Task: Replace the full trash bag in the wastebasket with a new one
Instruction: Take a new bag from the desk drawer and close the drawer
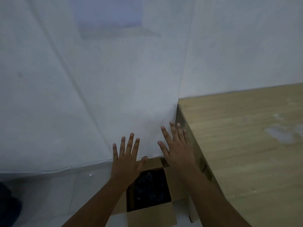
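Observation:
A cardboard box (154, 215) with its flaps folded out stands on the floor and serves as the wastebasket. A dark trash bag (149, 187) fills its square opening. My left hand (127, 159) hovers over the box's far left corner, fingers straight and spread, holding nothing. My right hand (177, 149) is stretched out above the box's far right flap, fingers also straight and spread, empty. Both forearms reach in from the bottom of the view. No new bag is in sight.
A white wall (98, 79) rises just behind the box. A wooden table (246, 145) stands close on the right, its edge beside my right hand. Pale floor (49, 194) lies to the left, with a dark object (8, 205) at the left edge.

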